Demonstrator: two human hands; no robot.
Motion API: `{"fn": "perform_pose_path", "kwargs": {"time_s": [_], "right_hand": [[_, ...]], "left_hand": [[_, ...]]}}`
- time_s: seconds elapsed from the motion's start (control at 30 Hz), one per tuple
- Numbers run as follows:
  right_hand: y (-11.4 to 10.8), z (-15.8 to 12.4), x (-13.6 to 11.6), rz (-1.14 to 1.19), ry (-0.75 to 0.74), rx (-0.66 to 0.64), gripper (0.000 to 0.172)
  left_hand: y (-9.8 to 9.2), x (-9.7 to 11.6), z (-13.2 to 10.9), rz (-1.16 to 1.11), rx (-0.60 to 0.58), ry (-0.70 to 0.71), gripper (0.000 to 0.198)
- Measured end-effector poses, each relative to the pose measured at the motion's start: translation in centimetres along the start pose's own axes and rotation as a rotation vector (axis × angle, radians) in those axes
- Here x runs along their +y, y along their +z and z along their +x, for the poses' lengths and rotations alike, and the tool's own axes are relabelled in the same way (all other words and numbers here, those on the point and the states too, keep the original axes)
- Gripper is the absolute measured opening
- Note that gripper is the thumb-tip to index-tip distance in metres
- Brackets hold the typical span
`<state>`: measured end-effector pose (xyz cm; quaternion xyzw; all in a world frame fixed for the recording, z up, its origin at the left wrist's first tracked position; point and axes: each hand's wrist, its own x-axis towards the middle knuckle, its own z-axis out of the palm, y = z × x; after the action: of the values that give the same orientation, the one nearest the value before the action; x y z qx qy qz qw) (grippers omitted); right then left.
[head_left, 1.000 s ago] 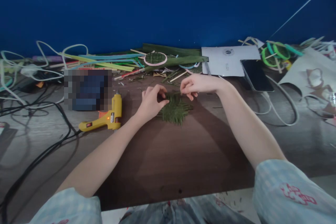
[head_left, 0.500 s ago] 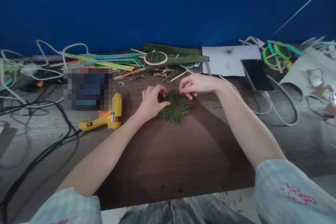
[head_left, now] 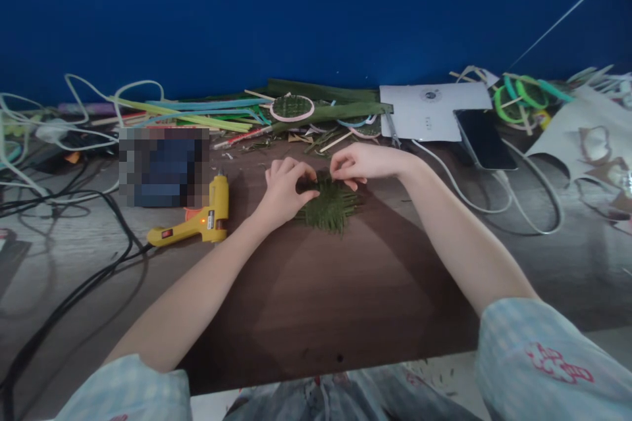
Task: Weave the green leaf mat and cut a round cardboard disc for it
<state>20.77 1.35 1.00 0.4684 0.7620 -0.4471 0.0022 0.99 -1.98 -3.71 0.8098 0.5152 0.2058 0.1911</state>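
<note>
A small woven mat of green leaf strips (head_left: 329, 209) lies on the dark wooden table (head_left: 336, 296). My left hand (head_left: 282, 192) rests on the mat's left edge, its fingers curled and pinching the strips. My right hand (head_left: 359, 163) hovers over the mat's far edge, with its fingertips pinched on a strip. Both forearms reach in from the bottom of the view.
A yellow glue gun (head_left: 197, 222) lies left of the mat, its lamp lit, with black cables (head_left: 74, 283) further left. Leaf strips and coloured strips (head_left: 207, 117), a round woven piece (head_left: 292, 108), a white device (head_left: 430, 112) and a dark phone (head_left: 484, 139) sit at the back.
My right hand has moved slightly left along the mat's far edge, closer to my left hand. The mat and my left hand have stayed in place.
</note>
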Motion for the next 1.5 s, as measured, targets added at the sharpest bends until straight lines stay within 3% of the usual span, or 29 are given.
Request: {"fn": "perform_pose_path", "kwargs": {"time_s": [0.23, 0.43, 0.63, 1.5], "right_hand": [[1.2, 0.6, -0.6, -0.056, 0.021, 0.026, 0.015], [1.3, 0.7, -0.5, -0.072, 0.030, 0.043, 0.014], [0.9, 0.2, -0.6, -0.034, 0.030, -0.016, 0.014], [1.1, 0.4, -0.5, -0.065, 0.051, 0.002, 0.018]], "left_hand": [[0.1, -0.1, 0.0, 0.005, -0.004, 0.011, 0.020], [0.2, -0.1, 0.0, -0.004, 0.024, -0.023, 0.033], [0.3, -0.3, 0.1, 0.051, 0.026, -0.025, 0.027], [-0.1, -0.2, 0.1, -0.006, 0.007, -0.023, 0.024]]}}
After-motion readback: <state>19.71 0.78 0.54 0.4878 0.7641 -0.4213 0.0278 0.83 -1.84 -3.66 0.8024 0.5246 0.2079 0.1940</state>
